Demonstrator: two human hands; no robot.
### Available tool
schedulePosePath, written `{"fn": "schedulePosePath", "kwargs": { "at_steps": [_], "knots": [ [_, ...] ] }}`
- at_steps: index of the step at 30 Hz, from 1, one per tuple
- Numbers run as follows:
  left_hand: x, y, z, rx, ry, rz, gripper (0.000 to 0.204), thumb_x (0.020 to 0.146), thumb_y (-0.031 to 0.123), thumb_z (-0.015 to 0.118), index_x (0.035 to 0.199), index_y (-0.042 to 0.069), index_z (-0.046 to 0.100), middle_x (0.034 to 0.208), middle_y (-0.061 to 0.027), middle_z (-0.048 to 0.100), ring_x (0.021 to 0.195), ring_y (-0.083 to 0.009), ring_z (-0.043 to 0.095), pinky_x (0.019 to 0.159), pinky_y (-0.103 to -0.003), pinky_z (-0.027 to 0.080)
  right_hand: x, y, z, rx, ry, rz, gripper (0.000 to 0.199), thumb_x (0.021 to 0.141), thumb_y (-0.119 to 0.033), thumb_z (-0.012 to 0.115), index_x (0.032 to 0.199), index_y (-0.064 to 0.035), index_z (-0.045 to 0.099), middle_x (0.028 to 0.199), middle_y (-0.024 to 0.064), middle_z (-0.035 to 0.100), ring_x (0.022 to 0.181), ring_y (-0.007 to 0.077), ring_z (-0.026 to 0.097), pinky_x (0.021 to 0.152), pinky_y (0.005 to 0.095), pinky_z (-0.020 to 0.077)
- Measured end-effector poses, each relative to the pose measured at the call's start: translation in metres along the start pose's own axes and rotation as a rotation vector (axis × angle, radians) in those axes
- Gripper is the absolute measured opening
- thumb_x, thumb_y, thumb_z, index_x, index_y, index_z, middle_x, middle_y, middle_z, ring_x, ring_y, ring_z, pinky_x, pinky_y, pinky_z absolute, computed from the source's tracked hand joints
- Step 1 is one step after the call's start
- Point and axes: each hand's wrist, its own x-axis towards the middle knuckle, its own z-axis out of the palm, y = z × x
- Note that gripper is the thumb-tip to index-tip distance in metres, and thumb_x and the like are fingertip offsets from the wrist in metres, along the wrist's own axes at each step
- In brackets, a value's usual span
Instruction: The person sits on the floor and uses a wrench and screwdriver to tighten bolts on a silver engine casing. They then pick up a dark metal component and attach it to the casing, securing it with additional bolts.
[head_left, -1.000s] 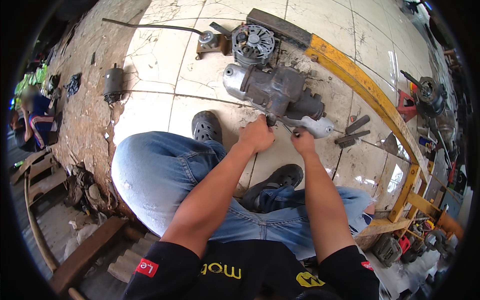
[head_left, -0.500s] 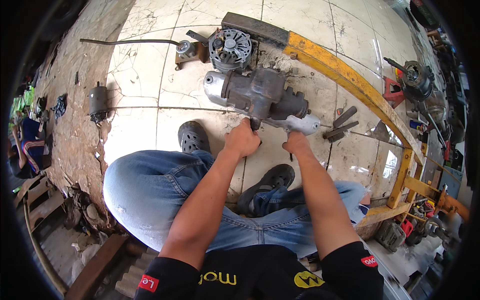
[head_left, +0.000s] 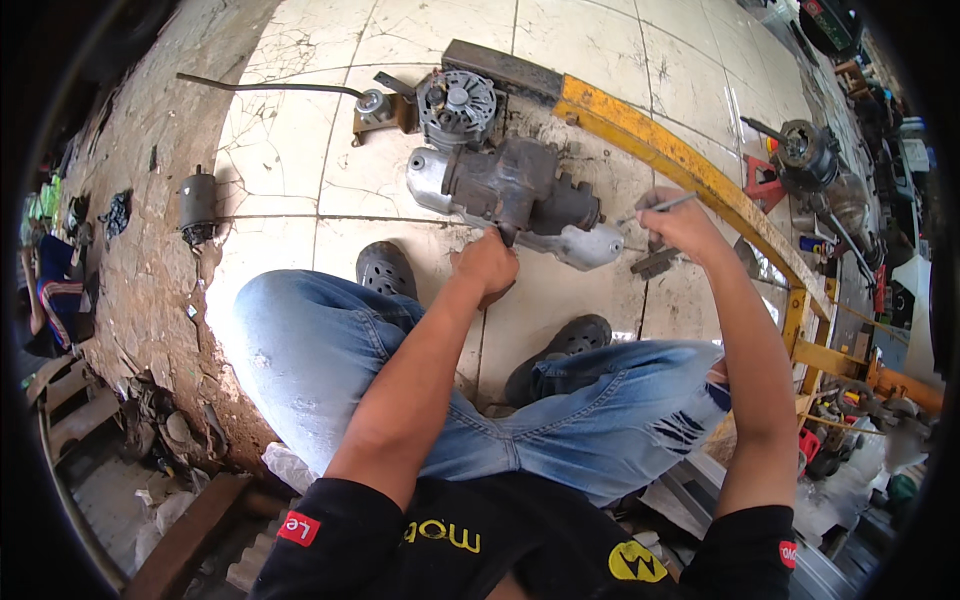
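The right hand (head_left: 680, 228) has just swung away from the silver end of the metal assembly (head_left: 515, 185), closed around a slim rod (head_left: 670, 202), seemingly leaving one hand there; the left hand (head_left: 487, 266) curls at its near side, its hold hidden from me; the assembly lies on tiled floor (head_left: 270, 260).

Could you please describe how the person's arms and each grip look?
The left grip and right grip are bare, without gloves. Short black sleeves, each bearing a red patch with pale lettering, leave the forearms uncovered.
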Motion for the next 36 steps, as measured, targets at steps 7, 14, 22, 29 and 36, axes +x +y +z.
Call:
{"fn": "schedulePosePath", "kwargs": {
  "at_steps": [7, 14, 22, 29, 36],
  "knots": [
    [0.007, 0.001, 0.016, -0.09, 0.091, -0.003, 0.042, 0.091, 0.027, 0.052, 0.12, -0.003, 0.046, 0.116, -0.0259, 0.061, 0.114, -0.0398, 0.056, 0.099, -0.055, 0.037, 0.046, 0.019, 0.025, -0.012, -0.077, -0.087, 0.028, 0.085, -0.026, 0.063, 0.096, -0.0006, 0.067, 0.076, 0.0076, 0.065, 0.061, 0.0143, 0.061, 0.059, 0.0309, 0.048],
    [-0.002, -0.007, 0.021, 0.047, 0.142, -0.037, 0.04, 0.095, 0.033, 0.046, 0.116, -0.001, 0.046, 0.11, -0.0239, 0.064, 0.112, -0.0402, 0.055, 0.098, -0.055, 0.034, 0.05, 0.018, 0.064, -0.123, -0.336, -0.146, 0.027, 0.087, -0.027, 0.062, 0.097, -0.003, 0.07, 0.074, 0.007, 0.068, 0.063, 0.0169, 0.064, 0.062, 0.032, 0.0498],
    [0.003, 0.011, 0.017, 0.078, 0.126, -0.038, 0.041, 0.097, 0.036, 0.042, 0.116, -0.001, 0.044, 0.112, -0.0236, 0.063, 0.112, -0.0393, 0.055, 0.098, -0.055, 0.032, 0.092, 0.056, -0.009, 0.177, 0.312, -0.01, 0.025, 0.09, -0.023, 0.062, 0.1, 0.0, 0.066, 0.083, 0.0084, 0.068, 0.059, 0.0128, 0.059, 0.051, 0.0258, 0.0451],
    [0.005, 0.003, 0.024, 0.097, 0.123, -0.037, 0.041, 0.097, 0.038, 0.042, 0.115, 0.001, 0.044, 0.111, -0.0238, 0.064, 0.112, -0.0387, 0.056, 0.098, -0.056, 0.031, 0.091, 0.03, 0.029, -0.011, 0.049, -0.131, 0.027, 0.089, -0.027, 0.061, 0.096, -0.0006, 0.067, 0.08, 0.0103, 0.069, 0.058, 0.0156, 0.061, 0.056, 0.031, 0.0486],
    [0.007, 0.001, 0.021, 0.111, 0.12, -0.066, 0.041, 0.097, 0.038, 0.042, 0.115, 0.002, 0.044, 0.111, -0.0234, 0.064, 0.111, -0.0386, 0.057, 0.098, -0.056, 0.031, 0.079, 0.006, 0.044, 0.004, -0.117, -0.145, 0.027, 0.088, -0.027, 0.061, 0.095, -0.0024, 0.069, 0.074, 0.0085, 0.069, 0.06, 0.0155, 0.064, 0.059, 0.0327, 0.049]
  ]
}}
